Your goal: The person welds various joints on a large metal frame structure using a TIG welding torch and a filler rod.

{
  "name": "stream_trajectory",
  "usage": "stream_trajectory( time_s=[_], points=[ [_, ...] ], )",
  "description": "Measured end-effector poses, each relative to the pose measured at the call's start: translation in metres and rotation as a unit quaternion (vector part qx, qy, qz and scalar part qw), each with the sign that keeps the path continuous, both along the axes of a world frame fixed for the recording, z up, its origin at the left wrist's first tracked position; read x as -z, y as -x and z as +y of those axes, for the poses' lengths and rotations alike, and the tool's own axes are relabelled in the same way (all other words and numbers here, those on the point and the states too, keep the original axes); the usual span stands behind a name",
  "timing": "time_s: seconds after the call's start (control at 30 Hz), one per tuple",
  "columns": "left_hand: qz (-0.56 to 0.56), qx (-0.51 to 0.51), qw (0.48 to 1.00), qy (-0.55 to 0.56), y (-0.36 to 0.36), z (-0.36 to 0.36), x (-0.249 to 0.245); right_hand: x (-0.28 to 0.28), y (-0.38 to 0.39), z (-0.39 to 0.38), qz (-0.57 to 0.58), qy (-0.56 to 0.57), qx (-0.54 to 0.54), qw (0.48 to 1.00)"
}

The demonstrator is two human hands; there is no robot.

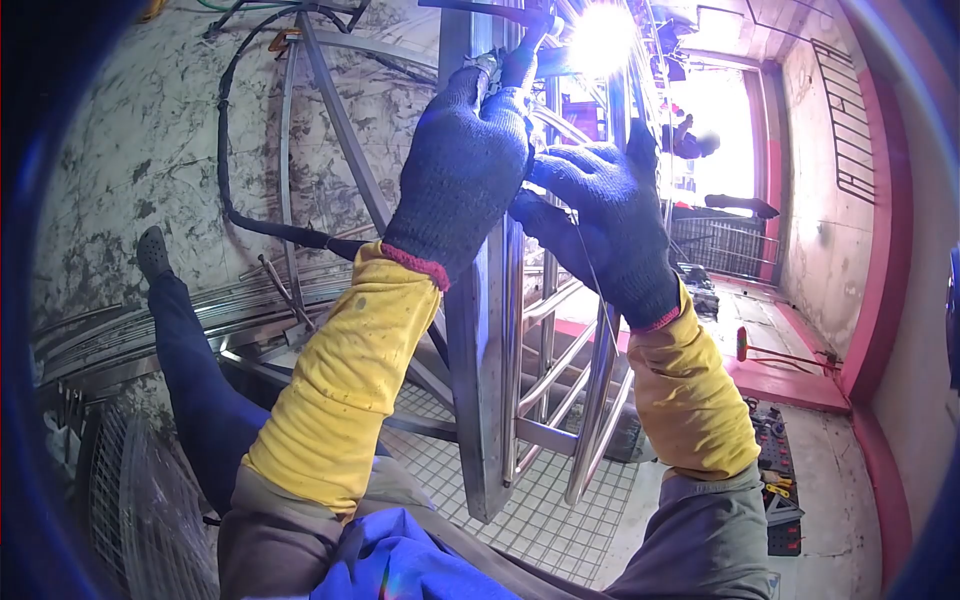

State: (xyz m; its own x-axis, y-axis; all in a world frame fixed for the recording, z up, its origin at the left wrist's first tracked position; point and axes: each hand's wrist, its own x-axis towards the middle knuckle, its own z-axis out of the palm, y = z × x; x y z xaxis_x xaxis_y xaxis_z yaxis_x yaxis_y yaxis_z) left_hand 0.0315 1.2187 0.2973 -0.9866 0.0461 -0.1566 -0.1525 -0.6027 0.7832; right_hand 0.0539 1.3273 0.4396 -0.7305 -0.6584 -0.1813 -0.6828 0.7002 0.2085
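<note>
My left hand [465, 155], in a dark knit glove, is closed around a welding torch [540, 28] near the top of the view. Beside the torch head, a glaring white arc hides the exact weld spot. My right hand [605, 215], gloved alike, has its fingers bent around a thin filler rod [590, 265], whose tail hangs below the palm. Both hands are against a frame of shiny metal tubes [595, 400] and a wide square steel post [480, 390]. Yellow sleeves [335, 375] cover my forearms.
A dark cable [225, 150] loops at the left and passes behind my left forearm. Long metal bars [220, 310] lie on the floor. Several tools rest on a dark tray [780, 480] at the lower right. Another person [690, 140] is near the bright doorway.
</note>
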Motion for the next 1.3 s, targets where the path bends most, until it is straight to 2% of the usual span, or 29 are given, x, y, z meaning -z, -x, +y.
stream_trajectory(
  time_s=[0.1, 0.17, 0.43, 0.5, 0.63, 0.7, 0.93, 1.1, 1.13, 1.3],
  points=[
    [-0.004, -0.005, 1.0, 0.018, 0.001, 0.0, 0.001, -0.002, -0.001, -0.003, 0.001, -0.011, 0.003, 1.0],
    [-0.023, 0.035, 0.998, 0.044, 0.0, -0.006, -0.002, -0.005, -0.003, -0.008, 0.014, -0.073, 0.02, 0.997],
    [-0.006, 0.022, 0.999, 0.024, -0.001, -0.003, 0.0, -0.005, -0.002, -0.007, 0.005, -0.065, 0.022, 0.998],
    [-0.002, -0.018, 1.0, 0.006, 0.0, 0.001, 0.0, -0.005, -0.002, -0.008, 0.01, -0.075, 0.02, 0.997],
    [-0.016, 0.01, 0.999, 0.03, -0.002, 0.0, -0.002, -0.005, -0.003, -0.008, 0.003, -0.073, 0.03, 0.997],
    [0.041, -0.058, 0.996, 0.052, 0.001, 0.003, 0.0, -0.003, -0.002, -0.006, 0.004, -0.01, 0.008, 1.0],
    [-0.003, 0.002, 1.0, 0.015, -0.001, 0.0, -0.002, -0.001, 0.0, -0.003, -0.01, -0.003, 0.014, 1.0],
    [0.02, -0.054, 0.997, 0.05, -0.001, 0.006, 0.002, -0.006, -0.003, -0.009, 0.006, -0.042, 0.013, 0.999],
    [-0.003, -0.023, 0.998, 0.06, -0.001, 0.006, 0.002, -0.005, -0.003, -0.007, 0.003, -0.037, 0.016, 0.999],
    [0.019, -0.036, 0.998, 0.04, -0.001, 0.009, 0.008, -0.006, -0.003, -0.009, 0.005, -0.063, 0.021, 0.998]
  ],
)
